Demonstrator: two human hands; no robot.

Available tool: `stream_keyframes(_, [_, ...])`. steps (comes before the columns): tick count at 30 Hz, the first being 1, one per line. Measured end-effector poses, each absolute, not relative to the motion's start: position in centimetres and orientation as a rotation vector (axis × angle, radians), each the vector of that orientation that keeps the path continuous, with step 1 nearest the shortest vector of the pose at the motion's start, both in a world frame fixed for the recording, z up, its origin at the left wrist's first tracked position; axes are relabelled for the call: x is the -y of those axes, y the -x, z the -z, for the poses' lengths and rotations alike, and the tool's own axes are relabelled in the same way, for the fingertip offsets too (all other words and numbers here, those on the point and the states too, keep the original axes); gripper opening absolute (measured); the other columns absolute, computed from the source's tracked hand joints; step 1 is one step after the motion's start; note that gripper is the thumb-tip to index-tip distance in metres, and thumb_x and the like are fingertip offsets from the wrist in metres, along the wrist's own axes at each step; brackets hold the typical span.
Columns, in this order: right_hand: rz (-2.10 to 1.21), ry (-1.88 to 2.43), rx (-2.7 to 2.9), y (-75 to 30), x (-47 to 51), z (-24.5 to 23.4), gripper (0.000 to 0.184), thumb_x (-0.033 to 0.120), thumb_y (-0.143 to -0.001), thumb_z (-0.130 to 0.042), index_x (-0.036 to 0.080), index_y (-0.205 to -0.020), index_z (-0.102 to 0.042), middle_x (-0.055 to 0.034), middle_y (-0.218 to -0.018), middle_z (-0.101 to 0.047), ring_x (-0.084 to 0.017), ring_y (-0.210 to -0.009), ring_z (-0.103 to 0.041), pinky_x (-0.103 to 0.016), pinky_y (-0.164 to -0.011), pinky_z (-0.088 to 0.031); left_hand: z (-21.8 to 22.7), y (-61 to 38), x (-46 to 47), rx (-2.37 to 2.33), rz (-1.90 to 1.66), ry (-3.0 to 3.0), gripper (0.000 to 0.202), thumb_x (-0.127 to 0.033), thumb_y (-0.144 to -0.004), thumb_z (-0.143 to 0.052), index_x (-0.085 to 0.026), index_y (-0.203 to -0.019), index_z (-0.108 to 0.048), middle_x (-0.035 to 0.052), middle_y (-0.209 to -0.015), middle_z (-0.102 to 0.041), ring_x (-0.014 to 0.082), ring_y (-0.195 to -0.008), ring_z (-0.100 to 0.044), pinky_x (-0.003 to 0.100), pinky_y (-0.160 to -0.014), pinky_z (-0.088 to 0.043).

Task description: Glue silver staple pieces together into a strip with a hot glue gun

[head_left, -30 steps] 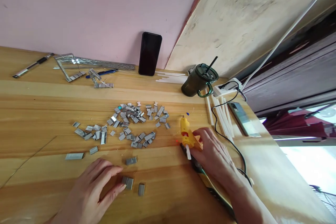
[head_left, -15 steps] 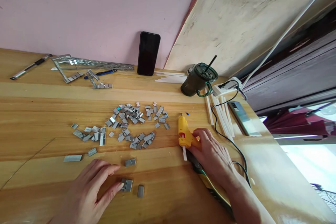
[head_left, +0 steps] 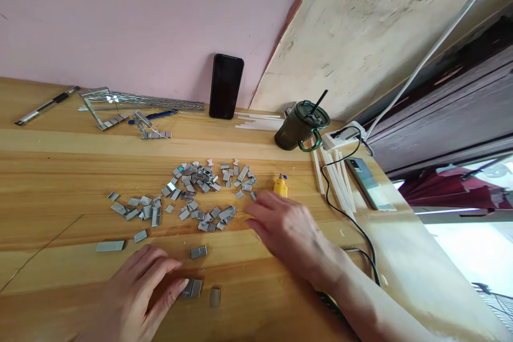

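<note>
Just off the thumb of the left hand (head_left: 128, 294), a joined-looking pair of grey metal pieces (head_left: 192, 288) lies on the wooden tabletop (head_left: 64, 181), long edges running away from the body, far nearer to this hand than to the other. The thumb tip touches the pair's left side while the fingers arch above, parted from the thumb in a wide curve, gripping nothing. To the right of the pair stands a single piece (head_left: 215, 296), aligned much the same way; beyond it, another block (head_left: 198, 251) lies crosswise. Farther out, the right hand (head_left: 286, 227), slightly blurred, reaches in with loosely bent fingers and a gap before the thumb; no held object shows, though its palm is hidden. A yellow glue gun (head_left: 281, 188) peeks out just past its knuckles, nozzle pointing away, with a cluster of metal bits (head_left: 216, 218) to its left
</note>
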State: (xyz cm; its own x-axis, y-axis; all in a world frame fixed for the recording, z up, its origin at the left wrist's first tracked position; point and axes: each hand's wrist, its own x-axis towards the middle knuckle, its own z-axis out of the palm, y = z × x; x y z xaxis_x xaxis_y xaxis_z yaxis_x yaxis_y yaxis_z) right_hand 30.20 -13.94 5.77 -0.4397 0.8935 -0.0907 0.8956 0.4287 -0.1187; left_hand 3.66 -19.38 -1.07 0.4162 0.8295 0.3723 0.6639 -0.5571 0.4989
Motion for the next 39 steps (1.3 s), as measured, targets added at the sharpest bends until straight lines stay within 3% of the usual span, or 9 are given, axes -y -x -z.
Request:
stream_keyframes(4, [0.293, -1.495, -2.502, -27.2, 12.1, -5.0, 0.015, 0.015, -0.090, -0.056, 0.021, -0.100, -0.066, -0.0076, -0.099, -0.065, -0.022, -0.088, -0.063, -0.029, -0.067, -0.048, 1.3, -3.8, 19.4, -1.310, -0.891, -2.374, 0.023, -0.044, -0.096, -0.049, -0.026, -0.086, -0.061, -0.0036, -0.072, -0.065, 0.0124, -0.063, -0.065, 0.020, -0.060, -0.050])
stream_keyframes(8, [0.256, -1.545, -2.445, -27.3, 10.8, -4.4, 0.011, 0.018, -0.092, -0.055, 0.018, -0.093, -0.066, -0.0092, -0.101, -0.065, -0.023, -0.091, -0.065, -0.029, -0.067, -0.048, 1.9, -3.9, 19.6, -1.301, -0.889, -2.339, 0.021, -0.042, -0.096, -0.049, -0.026, -0.087, -0.060, -0.0036, -0.072, -0.065, 0.0125, -0.063, -0.064, 0.020, -0.060, -0.049])
stream_keyframes(14, [0.161, -1.659, -2.402, -28.7, 10.2, -3.8, 0.015, 0.023, -0.095, -0.051, 0.018, -0.101, -0.064, -0.0089, -0.103, -0.066, -0.022, -0.090, -0.066, -0.027, -0.063, -0.046, 2.2, -3.7, 19.8, -1.295, -0.885, -2.340, 0.020, -0.042, -0.097, -0.049, -0.026, -0.090, -0.060, -0.0034, -0.074, -0.064, 0.0123, -0.065, -0.064, 0.020, -0.061, -0.049])
stream_keyframes(22, [0.090, -1.666, -2.416, -28.5, 10.5, -3.7, 0.015, 0.015, -0.094, -0.049, 0.017, -0.099, -0.064, -0.0102, -0.100, -0.065, -0.022, -0.085, -0.066, -0.027, -0.058, -0.042, 2.6, -3.7, 20.0, -1.294, -0.855, -2.326, 0.018, -0.040, -0.097, -0.049, -0.026, -0.092, -0.060, -0.0025, -0.076, -0.065, 0.0131, -0.067, -0.064, 0.021, -0.062, -0.050])
stream_keyframes(27, [0.236, -1.497, -2.537, -27.6, 11.8, -4.4, 0.013, 0.019, -0.095, -0.051, 0.020, -0.091, -0.064, -0.0044, -0.094, -0.065, -0.019, -0.086, -0.064, -0.026, -0.064, -0.043, 2.4, -3.7, 19.8, -1.277, -0.867, -2.327, 0.017, -0.038, -0.097, -0.049, -0.025, -0.091, -0.059, -0.0028, -0.075, -0.063, 0.0128, -0.066, -0.063, 0.021, -0.062, -0.049])
stream_keyframes(31, [0.330, -1.368, -2.599, -26.6, 13.0, -3.9, 0.009, 0.025, -0.092, -0.059, 0.019, -0.095, -0.064, -0.0053, -0.096, -0.065, -0.021, -0.084, -0.064, -0.028, -0.062, -0.044, 2.3, -3.7, 20.0, -1.269, -0.859, -2.333, 0.016, -0.036, -0.097, -0.049, -0.025, -0.091, -0.058, -0.0026, -0.075, -0.063, 0.0129, -0.067, -0.063, 0.021, -0.062, -0.049])
stream_keyframes(39, [0.294, -1.428, -2.556, -26.7, 12.5, -2.8, 0.011, 0.018, -0.092, -0.053, 0.019, -0.097, -0.063, -0.0048, -0.097, -0.065, -0.020, -0.083, -0.066, -0.027, -0.055, -0.042, 2.6, -3.7, 20.2, -1.276, -0.857, -2.344, 0.017, -0.035, -0.098, -0.047, -0.024, -0.091, -0.057, -0.0023, -0.076, -0.062, 0.0132, -0.068, -0.062, 0.022, -0.063, -0.049])
